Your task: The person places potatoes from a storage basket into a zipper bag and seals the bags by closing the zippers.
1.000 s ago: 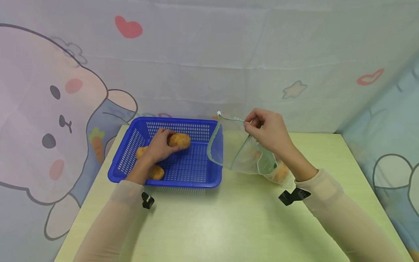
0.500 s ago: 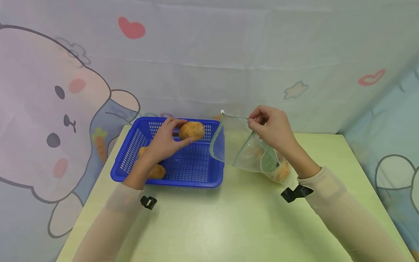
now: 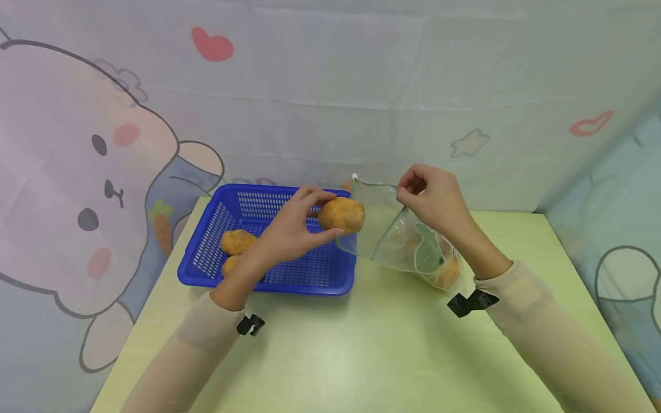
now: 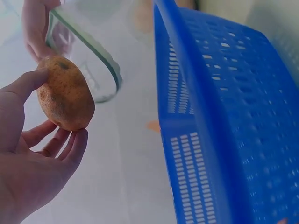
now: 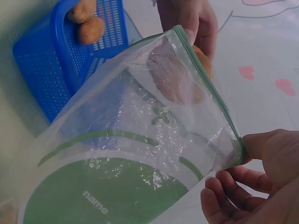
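Observation:
My left hand (image 3: 294, 229) grips a potato (image 3: 342, 215) between thumb and fingers, above the right end of the blue basket and beside the mouth of a clear zip bag (image 3: 387, 229). In the left wrist view the potato (image 4: 65, 95) shows whole, pinched at its ends. My right hand (image 3: 434, 192) pinches the bag's green-edged rim. The right wrist view shows the bag's green label (image 5: 103, 191) with the word "name". Behind the clear film the held potato is partly seen. A potato (image 3: 448, 272) lies inside the bag's lower part.
The blue basket (image 3: 310, 289) stands on the pale green table (image 3: 335, 355), left of the bag. Two potatoes lie at the basket's left side, one of them the upper potato (image 3: 237, 242). A printed cloth (image 3: 330, 86) hangs close behind the table.
My left hand has lifted the potato out of the basket and carried it right to the bag's mouth. The right hand keeps its pinch on the rim, nearly in place.

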Demonstrator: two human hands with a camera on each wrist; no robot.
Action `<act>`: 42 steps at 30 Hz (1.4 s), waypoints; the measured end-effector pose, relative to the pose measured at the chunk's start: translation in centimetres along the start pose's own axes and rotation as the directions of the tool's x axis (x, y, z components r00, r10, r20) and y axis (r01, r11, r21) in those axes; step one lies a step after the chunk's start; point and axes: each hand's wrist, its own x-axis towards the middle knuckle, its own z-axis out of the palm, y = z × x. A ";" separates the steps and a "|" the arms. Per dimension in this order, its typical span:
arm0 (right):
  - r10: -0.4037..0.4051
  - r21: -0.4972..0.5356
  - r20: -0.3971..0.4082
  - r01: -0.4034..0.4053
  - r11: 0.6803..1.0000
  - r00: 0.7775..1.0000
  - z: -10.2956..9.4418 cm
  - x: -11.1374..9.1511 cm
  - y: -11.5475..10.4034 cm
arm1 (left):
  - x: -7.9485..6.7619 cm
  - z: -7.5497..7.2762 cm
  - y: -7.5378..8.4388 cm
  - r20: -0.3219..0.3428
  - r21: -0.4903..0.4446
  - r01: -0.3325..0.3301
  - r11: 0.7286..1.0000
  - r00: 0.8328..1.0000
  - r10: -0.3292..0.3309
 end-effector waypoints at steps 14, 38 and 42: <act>-0.028 0.016 -0.025 0.028 0.999 0.999 0.3 -0.1 0.4 | 1.4 2.7 1.2 0.052 0.027 -0.015 1.000 0.999 0.014; -0.097 0.033 -0.077 0.099 0.994 0.992 1.4 -0.5 1.0 | 0.9 3.3 0.7 -0.054 0.121 0.039 0.992 0.998 -0.033; -0.103 0.040 -0.056 0.105 0.994 0.993 1.5 -0.5 1.1 | 0.5 3.1 -0.2 -0.072 0.111 0.107 0.988 0.992 -0.100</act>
